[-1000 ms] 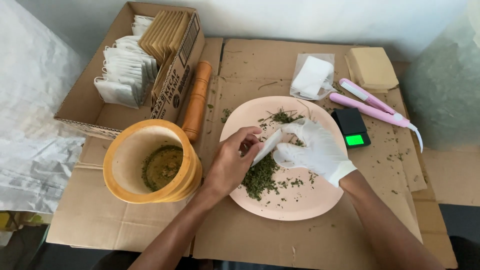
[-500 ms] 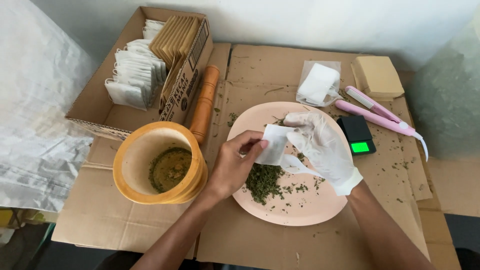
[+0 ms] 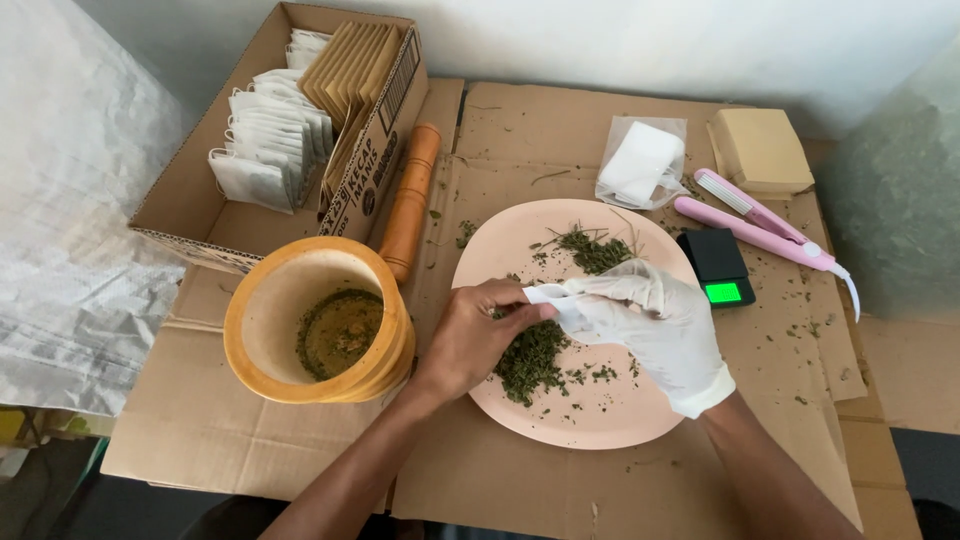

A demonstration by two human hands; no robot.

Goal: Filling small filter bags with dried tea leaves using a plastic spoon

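A pink plate lies on flattened cardboard and carries piles of dried green herb. Over the plate, my bare left hand pinches the edge of a small white sachet. My right hand, in a white glove, grips the same sachet from the other side. Both hands hover just above the larger herb pile. A second, smaller herb pile sits at the plate's far side.
A wooden mortar with ground herb stands left of the plate, with a wooden pestle behind it. A cardboard box holds white sachets and brown envelopes. A small digital scale, a pink sealer, a bag of sachets and a tan block lie at the right.
Both hands have shifted slightly toward the plate's near side and drawn together on the sachet. The camera has moved a little closer and lower.
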